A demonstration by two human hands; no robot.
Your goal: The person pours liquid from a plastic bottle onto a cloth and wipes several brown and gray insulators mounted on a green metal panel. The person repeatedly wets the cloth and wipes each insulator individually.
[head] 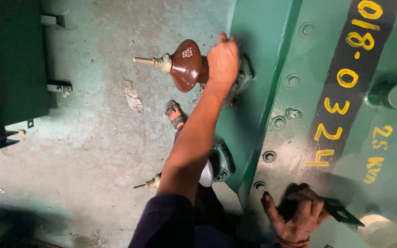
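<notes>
My left hand (224, 59) reaches out on a long bare arm and closes around the base of a brown porcelain bushing (185, 65), where it meets the side of a green metal tank (258, 55). The bushing sticks out sideways and ends in a brass stud (149, 61). My right hand (297, 216) rests on the tank's bolted top lid (295, 138) at the bottom right. Its fingers hold a dark flat tool (341, 212).
A second bushing with a brass stud (147, 184) projects from the tank lower down, partly hidden by my arm. My sandalled foot (174, 114) stands on the stained concrete floor beside a paper scrap (133, 95). A dark green cabinet (10, 59) stands at the left. A green fitting (391, 95) sits on the lid.
</notes>
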